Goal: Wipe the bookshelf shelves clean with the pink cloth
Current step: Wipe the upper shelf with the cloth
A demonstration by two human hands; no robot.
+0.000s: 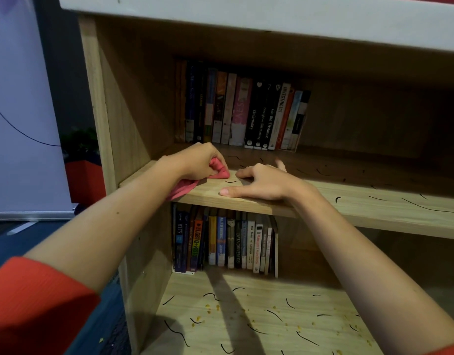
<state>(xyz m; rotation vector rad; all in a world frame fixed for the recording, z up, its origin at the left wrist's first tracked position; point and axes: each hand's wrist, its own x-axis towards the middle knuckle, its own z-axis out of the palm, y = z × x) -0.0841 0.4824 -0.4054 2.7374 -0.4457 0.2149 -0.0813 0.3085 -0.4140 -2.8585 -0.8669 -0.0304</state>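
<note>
Pale wood made up the bookshelf, which stood beside a white panel and a plant in a red pot. On the middle shelf, a row of books stood upright against the back, and thin black squiggles marked the board. The left hand lay near the shelf's left end, its fingers curled round the bunched pink cloth and pressing it on the wood. A loose tail of the cloth hung over the front edge, below the wrist. Just beside it, the right hand rested flat on the same board with its fingers spread and its thumb along the front edge, holding nothing. A red sleeve covered the left upper arm. Below, the lower shelf carried a second row of books, more black squiggles and scattered yellow crumbs.
</note>
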